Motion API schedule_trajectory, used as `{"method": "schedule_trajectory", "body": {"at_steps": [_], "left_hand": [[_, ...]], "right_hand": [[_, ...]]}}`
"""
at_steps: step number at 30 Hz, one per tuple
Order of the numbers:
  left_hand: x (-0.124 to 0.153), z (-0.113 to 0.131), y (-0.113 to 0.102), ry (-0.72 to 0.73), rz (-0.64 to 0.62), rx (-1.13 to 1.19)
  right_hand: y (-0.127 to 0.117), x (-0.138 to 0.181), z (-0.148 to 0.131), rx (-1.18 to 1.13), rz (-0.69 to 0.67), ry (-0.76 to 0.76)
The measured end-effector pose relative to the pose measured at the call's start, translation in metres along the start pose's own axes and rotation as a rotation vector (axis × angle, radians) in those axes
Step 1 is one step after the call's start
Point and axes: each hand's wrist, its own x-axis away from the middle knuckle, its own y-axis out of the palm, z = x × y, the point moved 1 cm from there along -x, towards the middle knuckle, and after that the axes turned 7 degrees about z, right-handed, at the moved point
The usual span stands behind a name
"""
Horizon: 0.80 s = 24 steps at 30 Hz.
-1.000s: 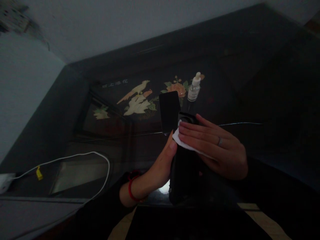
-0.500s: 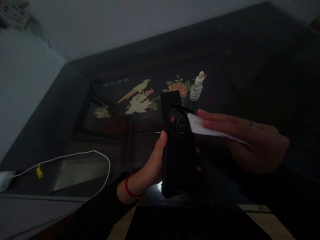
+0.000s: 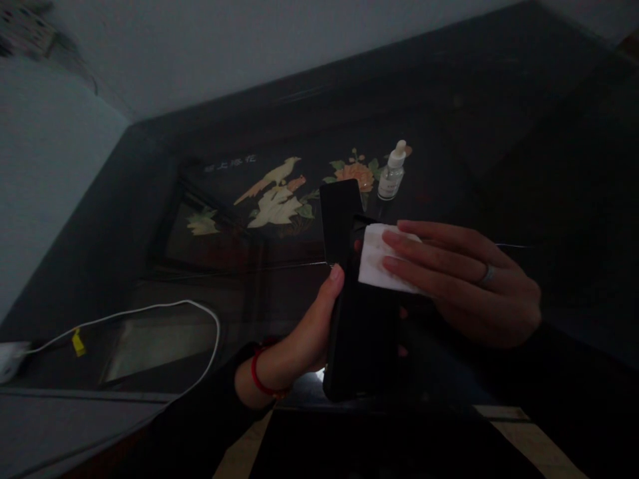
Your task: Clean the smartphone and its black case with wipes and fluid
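Note:
My left hand (image 3: 314, 319) is wrapped round a black phone case (image 3: 362, 346), thumb along its left edge and fingertips showing at the right edge. My right hand (image 3: 464, 273), a ring on one finger, holds a white wiping pad (image 3: 387, 259) against the upper part of the case. The pad covers most of the camera cutouts; a fingertip shows at the pad's left edge. Behind the case a black phone (image 3: 341, 209) lies on the dark table, its lower part hidden. A clear dropper bottle (image 3: 392, 176) with a white top stands to the phone's right.
The dark, glossy table (image 3: 279, 120) bears a bird-and-flower picture (image 3: 274, 203). At the left a white cable (image 3: 150, 307) with a yellow tag (image 3: 78, 342) curves from a white block (image 3: 12, 359). A pale wall (image 3: 224, 46) borders the table's back.
My right hand has moved left, bringing the white pad from the case's upper right edge onto its camera area. The case has shifted slightly right in my left hand.

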Motion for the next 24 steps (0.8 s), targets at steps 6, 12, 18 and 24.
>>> {"method": "schedule_trajectory", "body": {"at_steps": [6,12,18,24], "left_hand": [[0.001,0.001,-0.003,-0.005,-0.026,0.005],[0.005,0.004,-0.002,0.054,-0.013,-0.034],[0.0,0.009,-0.005,0.018,-0.067,0.023],[-0.001,0.013,-0.006,-0.02,-0.111,0.059]], "right_hand": [[0.002,0.0,0.003,0.026,-0.003,0.059],[0.002,0.0,0.012,-0.036,-0.113,0.092],[0.005,-0.001,0.012,-0.191,-0.242,0.098],[0.005,0.0,0.012,-0.245,-0.234,0.1]]}}
